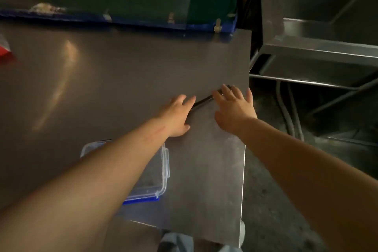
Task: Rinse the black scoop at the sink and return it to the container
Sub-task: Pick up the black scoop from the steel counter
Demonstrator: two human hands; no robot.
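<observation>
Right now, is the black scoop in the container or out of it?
Out. The black scoop lies flat on the steel table between the left hand and right hand, apart from the clear container.

On my steel table (102,80): one black scoop (202,101), one clear container (161,170) with blue clips, and one red item (5,53) cut off by the left edge, kind not discernible. Two hands of mine, the left hand (177,115) and the right hand (233,106), both with fingers spread, one at either end of the scoop. Beyond the table: one blue-rimmed bin (126,21) at the far edge and one steel sink unit (319,49) to the right.
</observation>
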